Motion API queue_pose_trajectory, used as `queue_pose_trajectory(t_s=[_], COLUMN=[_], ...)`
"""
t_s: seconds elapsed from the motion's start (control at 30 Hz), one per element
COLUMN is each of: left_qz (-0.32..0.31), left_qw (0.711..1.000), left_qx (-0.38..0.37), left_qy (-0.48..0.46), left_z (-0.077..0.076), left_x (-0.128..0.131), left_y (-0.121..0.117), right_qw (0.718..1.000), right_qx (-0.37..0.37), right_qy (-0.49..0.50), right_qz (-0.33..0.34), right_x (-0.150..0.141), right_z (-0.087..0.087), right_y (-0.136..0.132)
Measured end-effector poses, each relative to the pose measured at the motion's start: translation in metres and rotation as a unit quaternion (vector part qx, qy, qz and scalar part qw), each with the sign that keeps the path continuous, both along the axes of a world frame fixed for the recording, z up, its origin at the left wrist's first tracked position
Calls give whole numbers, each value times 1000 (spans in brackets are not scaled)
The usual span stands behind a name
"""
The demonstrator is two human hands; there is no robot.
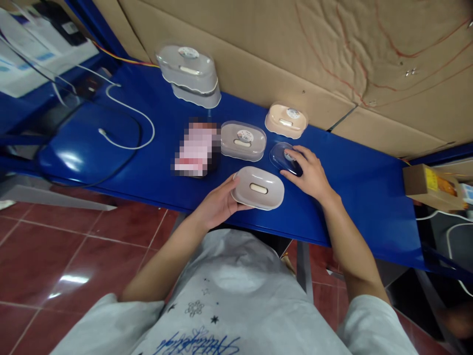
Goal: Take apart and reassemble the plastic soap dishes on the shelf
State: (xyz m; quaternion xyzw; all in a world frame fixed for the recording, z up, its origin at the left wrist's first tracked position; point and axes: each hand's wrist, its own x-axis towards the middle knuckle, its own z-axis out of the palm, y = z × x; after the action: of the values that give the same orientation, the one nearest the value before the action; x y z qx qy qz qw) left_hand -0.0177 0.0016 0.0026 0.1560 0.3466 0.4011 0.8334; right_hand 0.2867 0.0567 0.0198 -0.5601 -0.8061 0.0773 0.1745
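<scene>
My left hand [219, 204] grips the left end of a grey oval soap box [258, 198], which has a cream insert in its middle and no clear cover over it. Just to the right, my right hand [308, 170] has its fingers closed over a clear plastic lid [283, 157] with a round label, low over the blue table. Behind them sits a grey soap box [236, 152] under its clear lid. A smaller peach soap box [283, 127], also lidded, stands further back against the cardboard.
Two grey lidded boxes are stacked [194, 79] at the back left. A phone-like item [195, 150], blurred out, lies left of the hands. A white cable [151, 123] crosses the blue table [362, 197]. Cardboard [254, 54] lines the back; a carton [430, 187] stands at right.
</scene>
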Motion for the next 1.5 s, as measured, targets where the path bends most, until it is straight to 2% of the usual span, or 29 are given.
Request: queue_pose_trajectory(t_s=[0.07,0.2,0.27,0.37,0.53,0.8,1.1,1.23,1.33,1.5], left_qz=[-2,-8,-6,-1,-3,2,-5,9,35,31], left_qw=[1000,1000,999,998,998,998,998,998,996,995], left_qx=[-2,10,19,25,24,37,33,38,55,89], left_qy=[-5,-28,-39,-52,-63,-59,-57,-54,-58,-36], left_z=[-1,-3,-4,-6,-6,-2,-2,-1,-2,-2], left_x=[0,0,-1,-1,-2,1,0,3,5,4], left_y=[0,1,1,1,1,-2,-2,-2,-2,-4], right_qw=[999,986,979,978,979,978,971,969,976,990], right_qx=[13,29,27,21,21,23,21,21,-4,-25], right_qy=[42,106,107,76,56,30,81,75,52,31], right_qz=[23,129,172,194,197,206,224,236,210,136], right_x=[-7,-31,-43,-55,-58,-57,-61,-53,-40,-13], right_z=[6,19,21,18,12,12,5,8,13,15], right_y=[-5,-25,-35,-45,-47,-48,-44,-39,-31,-17])
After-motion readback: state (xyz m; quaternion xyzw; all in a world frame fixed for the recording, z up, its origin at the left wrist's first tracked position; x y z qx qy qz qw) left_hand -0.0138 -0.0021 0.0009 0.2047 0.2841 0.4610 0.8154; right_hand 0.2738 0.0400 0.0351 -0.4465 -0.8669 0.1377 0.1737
